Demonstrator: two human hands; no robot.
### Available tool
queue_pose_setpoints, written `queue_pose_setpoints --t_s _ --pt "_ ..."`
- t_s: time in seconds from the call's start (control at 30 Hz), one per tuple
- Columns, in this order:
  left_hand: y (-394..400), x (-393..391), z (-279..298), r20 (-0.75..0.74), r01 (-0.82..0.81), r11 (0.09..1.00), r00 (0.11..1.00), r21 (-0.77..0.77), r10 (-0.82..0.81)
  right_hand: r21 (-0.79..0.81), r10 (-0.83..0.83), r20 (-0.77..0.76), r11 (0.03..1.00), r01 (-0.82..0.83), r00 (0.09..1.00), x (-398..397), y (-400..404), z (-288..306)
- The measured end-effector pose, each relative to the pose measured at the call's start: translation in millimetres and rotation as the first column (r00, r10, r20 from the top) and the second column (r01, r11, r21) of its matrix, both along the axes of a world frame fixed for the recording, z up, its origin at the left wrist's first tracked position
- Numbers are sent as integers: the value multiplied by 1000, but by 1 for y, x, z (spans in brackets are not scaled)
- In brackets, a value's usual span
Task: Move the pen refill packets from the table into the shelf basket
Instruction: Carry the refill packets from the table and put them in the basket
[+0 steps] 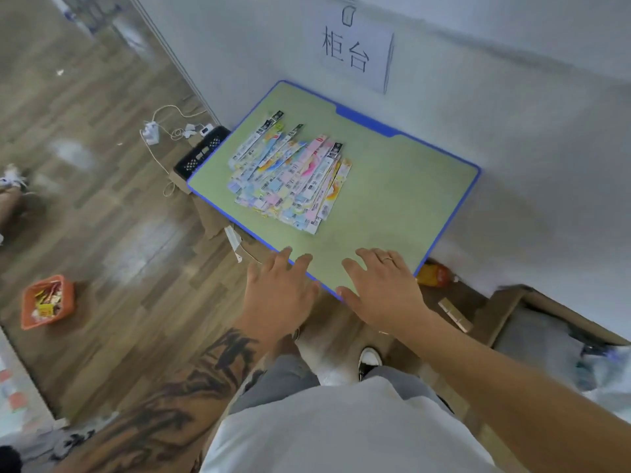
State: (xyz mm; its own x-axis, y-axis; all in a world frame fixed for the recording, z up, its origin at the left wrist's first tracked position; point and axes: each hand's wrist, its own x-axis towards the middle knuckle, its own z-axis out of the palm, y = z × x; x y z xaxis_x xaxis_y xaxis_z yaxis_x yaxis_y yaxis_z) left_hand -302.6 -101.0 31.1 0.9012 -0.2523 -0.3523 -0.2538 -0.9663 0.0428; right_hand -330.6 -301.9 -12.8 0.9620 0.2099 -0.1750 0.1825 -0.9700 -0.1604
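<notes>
Pen refill packets (290,175) lie in a loose, overlapping heap of pastel and white strips near the middle of the green tabletop (409,186), which has a blue rim and stands against a pale wall. Both hands reach over the near edge of the tabletop, well short of the heap. The left hand (280,295) hovers at the blue corner with its fingers (300,261) spread and straight, holding nothing; its forearm bears dark tattoo marks. The right hand (382,288) lies palm down over the green surface, fingers released and extended, a ring on one of them, also holding nothing. A paper sign (355,52) with handwritten characters hangs on the wall above. On the wooden floor to the left sits an orange basket (46,302) with small items inside, and a black crate (201,151) stands just beside the far left corner of the tabletop.
</notes>
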Motion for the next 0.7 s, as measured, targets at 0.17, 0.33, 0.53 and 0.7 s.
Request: queue_pose_setpoints --t_s 0.17,0.33,0.53,0.7 --pt "10 62 -26 -44 94 996 995 -5 -94 -59 -73 6 996 73 997 44 8 -11" --pt "24 140 -43 -59 213 975 974 -67 -217 -81 -234 -83 970 228 969 99 30 -20" --pt "32 220 -58 -73 332 934 936 -135 -343 -38 -472 -248 877 479 846 169 56 -28" --pt "34 270 -75 -78 419 895 897 -155 -434 43 -729 -411 583 811 547 219 71 -50"
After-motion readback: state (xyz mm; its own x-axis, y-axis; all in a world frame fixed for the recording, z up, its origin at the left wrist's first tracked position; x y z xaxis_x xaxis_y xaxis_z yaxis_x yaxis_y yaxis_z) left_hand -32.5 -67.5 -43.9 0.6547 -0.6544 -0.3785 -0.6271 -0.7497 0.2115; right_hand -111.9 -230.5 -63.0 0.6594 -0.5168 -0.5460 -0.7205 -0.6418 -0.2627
